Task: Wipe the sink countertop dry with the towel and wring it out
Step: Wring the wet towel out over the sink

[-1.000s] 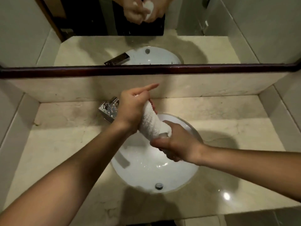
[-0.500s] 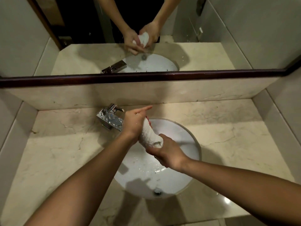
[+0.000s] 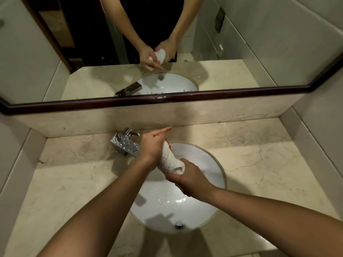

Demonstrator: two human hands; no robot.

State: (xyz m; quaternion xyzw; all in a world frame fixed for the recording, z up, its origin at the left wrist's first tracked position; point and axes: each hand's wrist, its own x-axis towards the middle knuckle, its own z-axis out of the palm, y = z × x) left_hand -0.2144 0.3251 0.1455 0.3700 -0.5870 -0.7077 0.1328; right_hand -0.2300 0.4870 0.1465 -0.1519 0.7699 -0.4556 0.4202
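The beige marble countertop (image 3: 74, 182) runs from side wall to side wall and is veined with thin dark cracks. A white oval basin (image 3: 209, 164) is sunk into its middle, with the drain plug (image 3: 179, 224) toward the front edge. A chrome faucet (image 3: 125, 143), beaded with droplets, stands at the basin's back left.

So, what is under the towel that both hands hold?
Under the towel is the white sink basin, wet with splashes; its drain shows near the front rim. The right hand covers part of the basin.
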